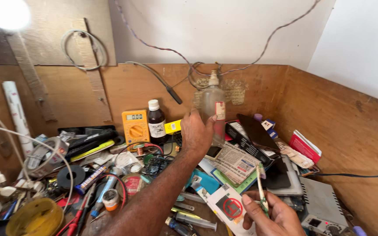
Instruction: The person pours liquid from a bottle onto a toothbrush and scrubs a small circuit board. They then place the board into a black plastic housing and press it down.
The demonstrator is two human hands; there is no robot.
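Just right of the frame's centre, a clear plastic bottle (212, 109) with a pale nozzle cap is gripped by the left hand (196, 132), whose fingers are wrapped around its lower half; it is held upright above the cluttered workbench (206, 214), in front of the brown board wall. At the lower right, a thin green-handled brush (261, 188) is pinched between the closed fingers of the right hand (270, 215). A spill could be caused if the bottle were tilted over the folded newspaper (235, 162) and the small circuit board (156, 166) lying beneath it, and the dark brown bottle (156, 122) with its white cap and white label, just left of the hand, could be knocked over by the forearm. A narrow red-and-white label is seen on the clear bottle's side. A yellow multimeter (135, 124) stands left of the brown bottle, a red box (305, 146) rests at the right wall, and a white card with a red circle (229, 205) lies at the bottom centre.
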